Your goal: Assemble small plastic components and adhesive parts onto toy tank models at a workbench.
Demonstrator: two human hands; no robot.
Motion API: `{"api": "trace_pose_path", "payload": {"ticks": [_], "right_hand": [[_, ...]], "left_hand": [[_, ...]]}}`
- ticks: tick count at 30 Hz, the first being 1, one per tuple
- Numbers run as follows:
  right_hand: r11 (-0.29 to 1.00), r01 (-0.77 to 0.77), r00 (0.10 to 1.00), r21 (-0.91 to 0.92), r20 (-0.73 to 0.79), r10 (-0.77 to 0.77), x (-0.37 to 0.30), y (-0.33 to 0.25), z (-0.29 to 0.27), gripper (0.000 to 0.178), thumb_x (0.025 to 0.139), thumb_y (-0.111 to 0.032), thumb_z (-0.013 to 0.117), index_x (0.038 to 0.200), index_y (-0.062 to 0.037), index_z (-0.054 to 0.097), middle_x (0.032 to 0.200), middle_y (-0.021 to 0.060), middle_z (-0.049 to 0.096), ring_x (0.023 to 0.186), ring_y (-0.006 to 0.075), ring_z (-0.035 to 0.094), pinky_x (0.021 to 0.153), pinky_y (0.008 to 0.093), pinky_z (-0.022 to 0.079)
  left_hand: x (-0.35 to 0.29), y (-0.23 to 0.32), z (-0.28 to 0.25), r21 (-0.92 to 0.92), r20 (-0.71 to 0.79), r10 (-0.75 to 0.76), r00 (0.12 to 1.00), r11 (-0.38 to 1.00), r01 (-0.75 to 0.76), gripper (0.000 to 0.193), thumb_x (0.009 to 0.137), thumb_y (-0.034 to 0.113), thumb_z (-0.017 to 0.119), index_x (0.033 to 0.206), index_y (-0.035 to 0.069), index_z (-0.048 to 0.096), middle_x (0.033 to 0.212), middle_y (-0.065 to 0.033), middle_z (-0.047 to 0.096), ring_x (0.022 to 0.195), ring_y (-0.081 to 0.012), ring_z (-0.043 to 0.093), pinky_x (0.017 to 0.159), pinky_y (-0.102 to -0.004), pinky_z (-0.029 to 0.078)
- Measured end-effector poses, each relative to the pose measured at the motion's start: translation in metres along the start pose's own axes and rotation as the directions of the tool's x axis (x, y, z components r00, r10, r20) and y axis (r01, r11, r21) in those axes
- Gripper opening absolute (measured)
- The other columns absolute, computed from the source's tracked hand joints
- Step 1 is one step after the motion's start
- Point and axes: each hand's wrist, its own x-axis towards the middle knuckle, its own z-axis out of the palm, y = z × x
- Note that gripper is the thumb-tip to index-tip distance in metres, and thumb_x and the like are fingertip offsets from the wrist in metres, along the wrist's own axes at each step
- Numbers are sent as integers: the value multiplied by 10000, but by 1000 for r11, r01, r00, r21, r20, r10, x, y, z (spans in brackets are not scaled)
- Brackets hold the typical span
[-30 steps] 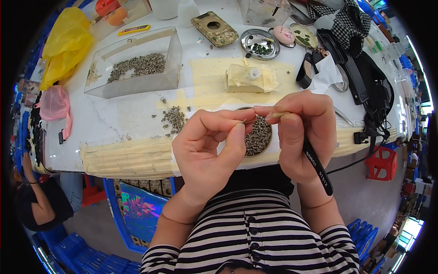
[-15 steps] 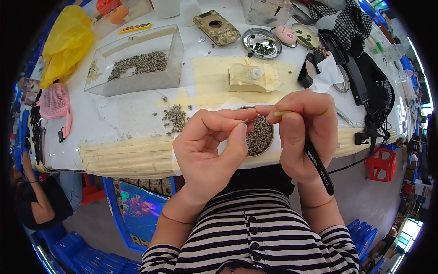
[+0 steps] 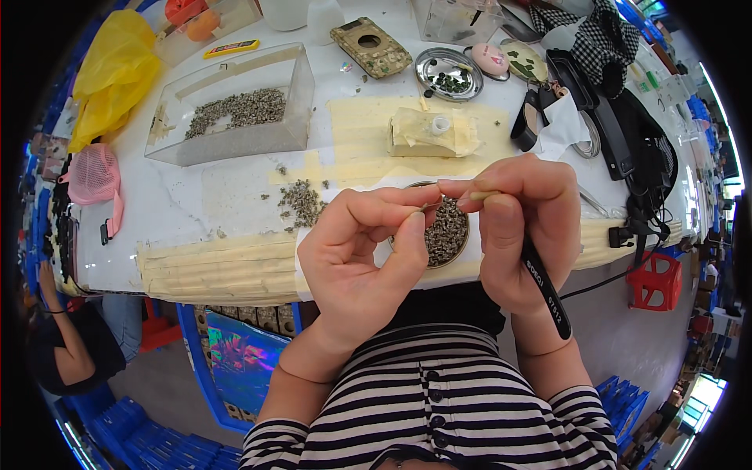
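My left hand [image 3: 356,254] is closed in a pinch, thumb against index finger, on a tiny thin piece [image 3: 431,207] that looks like metal. Facing it, my right hand [image 3: 533,227] holds black tweezers [image 3: 547,290], their rear end sticking out below the palm toward the wrist. Something pale yellowish [image 3: 483,195] shows at the right thumb and index finger. The fingertips of both hands almost meet. Under them stands a round dish [image 3: 468,235] heaped with small silvery metal parts [image 3: 446,233], partly covered by my hands.
A clear box [image 3: 227,145] of similar parts stands at the left, with a loose pile [image 3: 300,204] nearby. Beyond my hands sit a taped block [image 3: 427,145], a steel dish [image 3: 449,74] with dark green bits, and a camouflage case [image 3: 371,47]. Black straps [image 3: 603,133] lie right.
Both hands stay almost in place. My left thumb has shifted very slightly, and the rear end of the tweezers has dipped a little.
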Motion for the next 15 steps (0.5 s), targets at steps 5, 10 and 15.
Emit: {"api": "trace_pose_path", "payload": {"ticks": [5,10,15], "right_hand": [[1000,26,1000,14,4,-26,1,0,0,77,928,13,613,979,56,574,885,105,628,671,155,634,605,232,522],[999,33,999,14,14,-34,1,1,-1,78,928,13,612,981,55,573,887,105,630,673,152,633,603,228,518],[1000,8,1000,14,18,-8,0,0,-2,86,929,3,617,985,49,571,890,101,632,676,145,626,599,223,511]], "left_hand": [[0,0,0,-27,-2,-9,1000,1000,9,49,915,-48,590,944,-30,555,1088,-210,671,982,-203,670,896,-327,557],[0,-2,-2,-68,13,4,1000,998,-3,95,889,-80,608,969,-46,571,1096,-213,670,999,-190,662,906,-313,540],[0,-2,-2,-97,8,-8,1000,995,9,91,890,-79,607,967,-46,569,1097,-216,670,997,-190,662,908,-310,539]]}}
